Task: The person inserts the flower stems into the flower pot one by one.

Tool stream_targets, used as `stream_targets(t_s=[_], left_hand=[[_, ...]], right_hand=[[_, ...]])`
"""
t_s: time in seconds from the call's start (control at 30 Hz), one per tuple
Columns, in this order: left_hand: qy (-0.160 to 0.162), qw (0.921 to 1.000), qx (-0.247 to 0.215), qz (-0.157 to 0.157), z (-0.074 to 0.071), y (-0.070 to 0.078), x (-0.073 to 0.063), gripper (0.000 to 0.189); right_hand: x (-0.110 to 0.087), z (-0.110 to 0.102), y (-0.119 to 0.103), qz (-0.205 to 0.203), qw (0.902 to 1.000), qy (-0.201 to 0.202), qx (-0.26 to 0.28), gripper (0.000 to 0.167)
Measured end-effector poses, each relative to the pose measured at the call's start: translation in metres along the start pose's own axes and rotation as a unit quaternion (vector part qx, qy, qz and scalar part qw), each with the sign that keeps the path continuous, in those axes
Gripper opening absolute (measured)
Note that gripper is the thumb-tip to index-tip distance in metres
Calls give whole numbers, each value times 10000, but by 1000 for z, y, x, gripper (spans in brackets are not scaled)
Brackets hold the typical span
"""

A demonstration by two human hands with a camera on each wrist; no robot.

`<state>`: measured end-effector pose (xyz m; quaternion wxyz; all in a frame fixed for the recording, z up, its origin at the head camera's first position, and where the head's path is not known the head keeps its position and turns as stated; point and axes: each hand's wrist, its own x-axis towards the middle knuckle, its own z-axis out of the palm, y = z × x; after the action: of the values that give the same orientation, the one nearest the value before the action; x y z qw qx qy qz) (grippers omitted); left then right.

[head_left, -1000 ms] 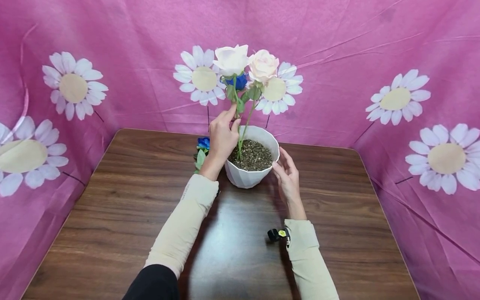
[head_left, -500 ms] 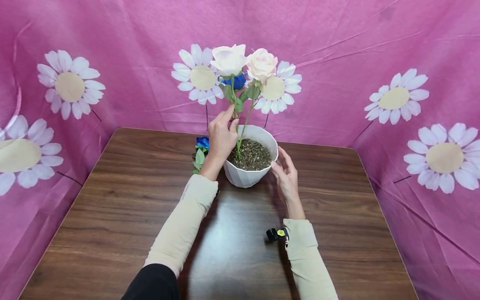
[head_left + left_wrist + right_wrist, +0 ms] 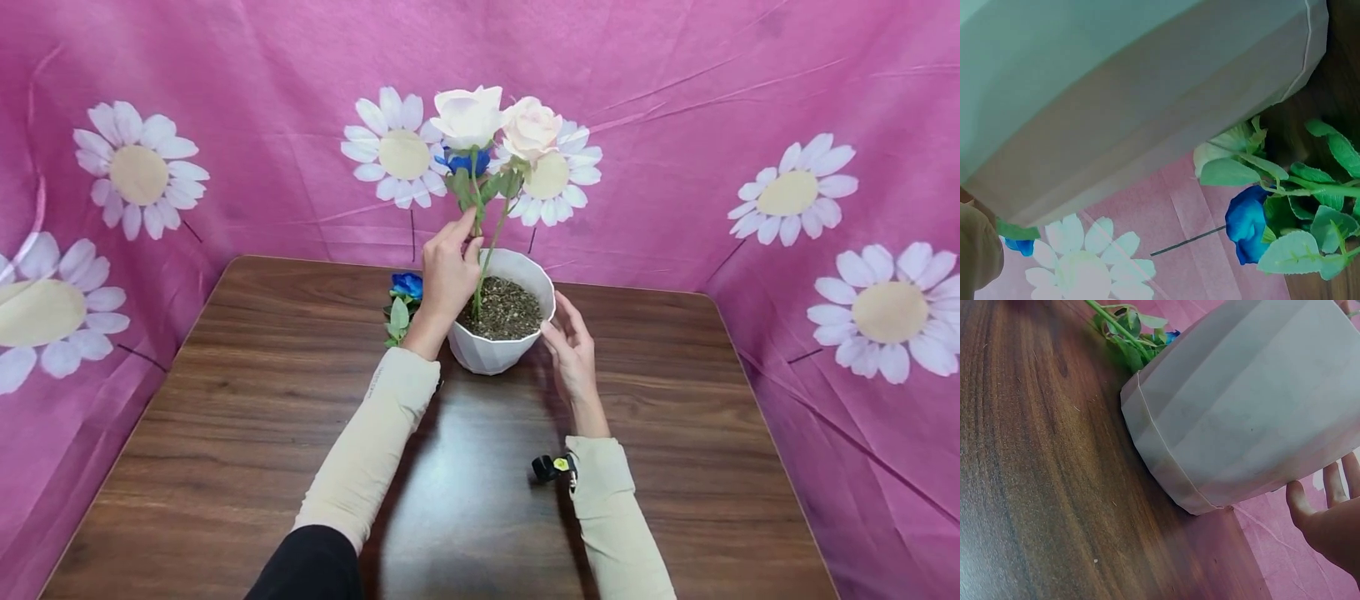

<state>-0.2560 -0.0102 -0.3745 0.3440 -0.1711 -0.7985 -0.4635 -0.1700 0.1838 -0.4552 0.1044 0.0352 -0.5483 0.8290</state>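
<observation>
My left hand [image 3: 450,271] pinches a stem below the white rose [image 3: 468,117], above the left side of the white flowerpot [image 3: 491,354]. Dark grainy soil [image 3: 513,308] lies in the pot, and stems stand in it. Close beside the white bloom are a pale pink rose [image 3: 532,128] and, behind, a blue rose [image 3: 467,160]. My right hand [image 3: 576,354] touches the pot's right side near the rim with thumb and fingers. In the right wrist view its fingertips [image 3: 1298,487] meet the pot's outer wall. The left hand's fingers are mostly out of the left wrist view.
Another blue rose [image 3: 1247,225] with green leaves lies on the wooden table [image 3: 300,350], left of the pot. A pale bloom [image 3: 1222,147] shows beside it in the left wrist view. A pink cloth [image 3: 660,167] with printed daisies surrounds the table.
The left hand has shifted slightly right, and the white and pink roses have swayed right with it. The right hand and the pot stay about where they were.
</observation>
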Motion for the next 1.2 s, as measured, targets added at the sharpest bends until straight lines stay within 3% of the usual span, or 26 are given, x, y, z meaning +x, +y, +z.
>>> stream_targets(t_s=[0.2, 0.33, 0.53, 0.83, 1.2], left_hand=[[-76, 9999, 2, -80, -6, 1, 1, 49], [-30, 9994, -327, -109, -3, 3, -3, 60], [59, 9947, -828, -608, -3, 0, -9, 46], [-207, 9883, -989, -1146, -10, -7, -12, 49], [-152, 9709, -1511, -1854, -36, -28, -15, 43]], right_hand=[[-1, 2, -1, 15, 10000, 37, -6, 57], [-3, 2, 0, 29, 10000, 64, 40, 57], [-3, 4, -1, 7, 10000, 83, 40, 57], [-3, 2, -2, 33, 10000, 32, -10, 57], [-2, 2, -2, 19, 10000, 44, -14, 57]])
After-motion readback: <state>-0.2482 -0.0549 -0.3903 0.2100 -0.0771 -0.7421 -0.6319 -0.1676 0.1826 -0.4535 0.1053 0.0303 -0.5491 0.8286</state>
